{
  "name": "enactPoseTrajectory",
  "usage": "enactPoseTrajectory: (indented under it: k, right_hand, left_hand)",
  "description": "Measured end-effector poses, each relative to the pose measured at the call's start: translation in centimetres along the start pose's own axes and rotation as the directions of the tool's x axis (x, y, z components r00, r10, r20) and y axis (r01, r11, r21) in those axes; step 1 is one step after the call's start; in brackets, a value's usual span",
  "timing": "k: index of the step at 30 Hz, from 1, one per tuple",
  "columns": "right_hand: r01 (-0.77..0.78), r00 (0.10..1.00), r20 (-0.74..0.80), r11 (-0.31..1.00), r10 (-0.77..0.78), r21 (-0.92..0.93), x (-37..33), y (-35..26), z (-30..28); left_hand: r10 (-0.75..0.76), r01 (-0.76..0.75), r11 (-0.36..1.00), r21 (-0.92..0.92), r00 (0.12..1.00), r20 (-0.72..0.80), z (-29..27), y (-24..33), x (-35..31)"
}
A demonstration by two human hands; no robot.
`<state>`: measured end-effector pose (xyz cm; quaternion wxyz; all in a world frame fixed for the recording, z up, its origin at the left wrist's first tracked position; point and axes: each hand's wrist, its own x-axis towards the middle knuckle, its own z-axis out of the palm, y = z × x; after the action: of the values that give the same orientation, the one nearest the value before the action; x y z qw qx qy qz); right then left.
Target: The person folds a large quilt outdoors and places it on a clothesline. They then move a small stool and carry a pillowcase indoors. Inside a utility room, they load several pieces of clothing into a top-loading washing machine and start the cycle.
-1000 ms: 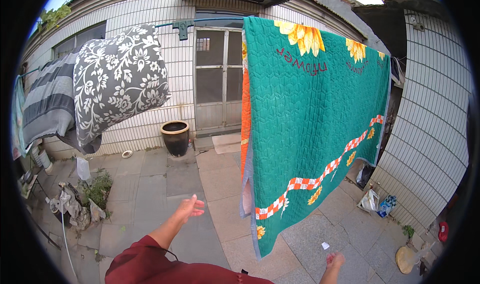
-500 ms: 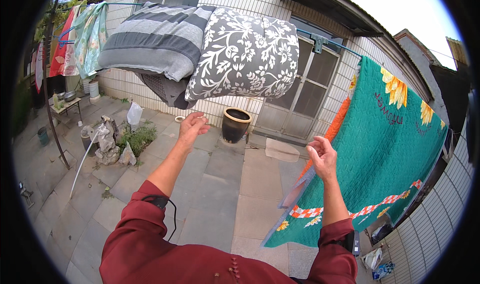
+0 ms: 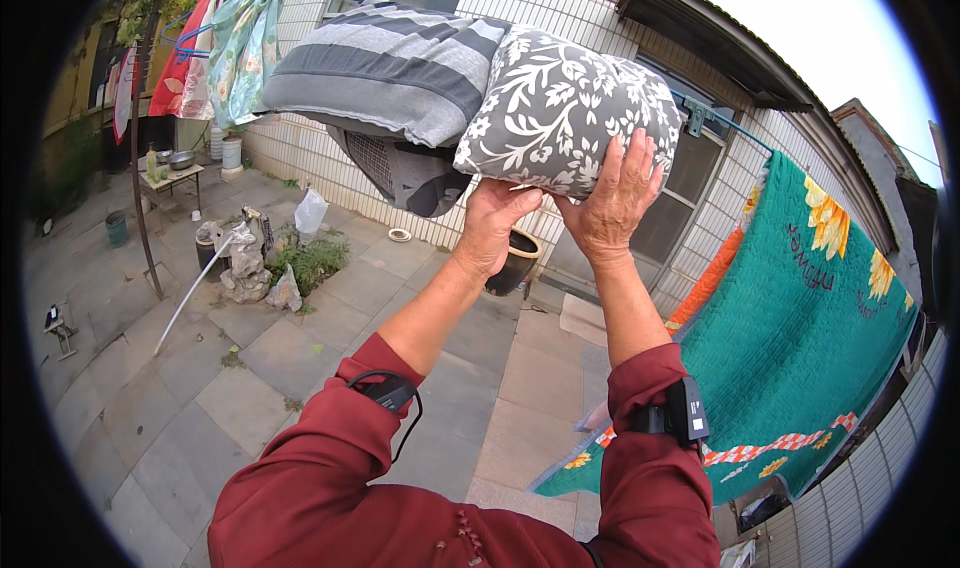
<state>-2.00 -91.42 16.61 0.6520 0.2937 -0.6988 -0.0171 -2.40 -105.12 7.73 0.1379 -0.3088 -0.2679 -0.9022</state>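
Hands [image 3: 610,213] have reached bedding [image 3: 555,113] (floral).

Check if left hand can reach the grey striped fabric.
Likely yes: the left hand, at the lower edge of the flowered pillow, sits close below and right of the grey striped fabric; nothing visible blocks it, though depth is uncertain.

From the person's head, one wide fisheye view looks forward and down over the maroon sleeves [image 3: 320,428], near the floral bedding [image 3: 540,108], with the tiled wall [image 3: 300,158] farther off.
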Motion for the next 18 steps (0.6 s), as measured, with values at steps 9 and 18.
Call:
enactPoseTrajectory:
  k: [9, 18]
  right_hand:
    - [0.018, 0.998, -0.058, 0.998, -0.022, -0.068, 11.0, 4.2, -1.6]
    - [0.084, 0.996, -0.016, 0.994, -0.086, -0.07, 12.2, 6.1, -0.4]
  left_hand:
    - [0.041, 0.059, 0.81, 0.583, 0.987, -0.157, -5.6, -1.9, 4.5]
    - [-0.396, 0.369, 0.876, -0.312, 0.918, -0.024, -9.8, -7.6, 13.8]
